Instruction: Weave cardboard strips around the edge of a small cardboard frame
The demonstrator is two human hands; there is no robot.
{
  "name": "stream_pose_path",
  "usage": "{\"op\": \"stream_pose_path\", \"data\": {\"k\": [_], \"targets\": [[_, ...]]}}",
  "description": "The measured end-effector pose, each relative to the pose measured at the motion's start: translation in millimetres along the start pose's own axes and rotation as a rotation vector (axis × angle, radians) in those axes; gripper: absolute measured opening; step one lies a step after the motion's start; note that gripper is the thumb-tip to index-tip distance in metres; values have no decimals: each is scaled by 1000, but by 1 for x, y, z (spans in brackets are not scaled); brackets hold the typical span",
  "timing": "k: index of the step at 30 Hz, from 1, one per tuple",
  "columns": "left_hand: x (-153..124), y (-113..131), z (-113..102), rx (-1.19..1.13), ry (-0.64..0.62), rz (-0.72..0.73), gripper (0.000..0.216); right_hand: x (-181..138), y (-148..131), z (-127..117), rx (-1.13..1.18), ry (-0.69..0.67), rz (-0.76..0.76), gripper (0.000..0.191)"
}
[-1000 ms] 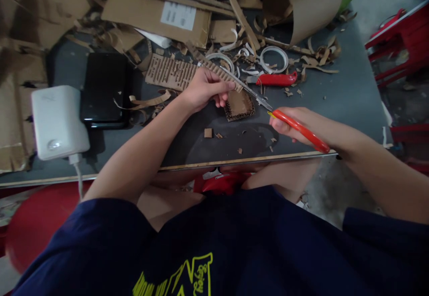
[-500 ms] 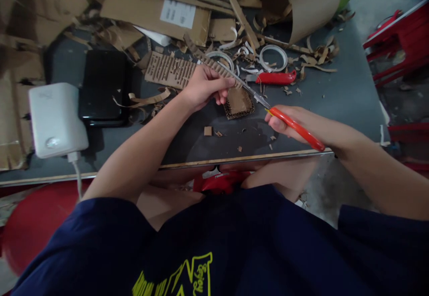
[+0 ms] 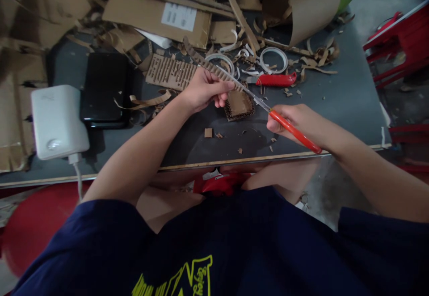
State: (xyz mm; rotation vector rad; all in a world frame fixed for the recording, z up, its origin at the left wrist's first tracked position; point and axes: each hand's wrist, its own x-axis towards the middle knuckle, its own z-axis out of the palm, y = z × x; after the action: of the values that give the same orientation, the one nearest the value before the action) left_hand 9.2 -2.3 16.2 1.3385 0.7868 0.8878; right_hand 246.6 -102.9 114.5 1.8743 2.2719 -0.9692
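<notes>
My left hand (image 3: 203,91) pinches a long corrugated cardboard strip (image 3: 217,73) above the dark table (image 3: 345,92). My right hand (image 3: 295,120) grips red-handled scissors (image 3: 291,129), whose metal blades (image 3: 250,94) reach up-left to the strip by my left fingers. Just under the blades a small rounded cardboard piece (image 3: 238,105) with a dark corrugated edge lies on the table.
A red utility knife (image 3: 275,79), tape rings (image 3: 274,58), cardboard scraps and a curled cardboard sheet (image 3: 303,5) lie behind. A perforated cardboard panel (image 3: 170,71), a black device (image 3: 104,88) and a white charger (image 3: 57,120) sit left. Red stools (image 3: 400,41) stand right.
My right hand with the scissors has slid slightly left and up, bringing the blades further onto the strip. My left hand has stayed on the strip.
</notes>
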Motion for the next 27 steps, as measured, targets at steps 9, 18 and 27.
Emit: {"op": "stream_pose_path", "data": {"k": [9,18,27], "targets": [[-4,4,-1,-1,-49,-42,30,-4,-9,-3,-157,19,135,60],[-8,7,0,-55,-138,-61,39,-7,-7,-4,-116,-40,171,60],[-2,-2,3,-51,-132,-58,45,-5,2,5,-38,-52,119,59]]}}
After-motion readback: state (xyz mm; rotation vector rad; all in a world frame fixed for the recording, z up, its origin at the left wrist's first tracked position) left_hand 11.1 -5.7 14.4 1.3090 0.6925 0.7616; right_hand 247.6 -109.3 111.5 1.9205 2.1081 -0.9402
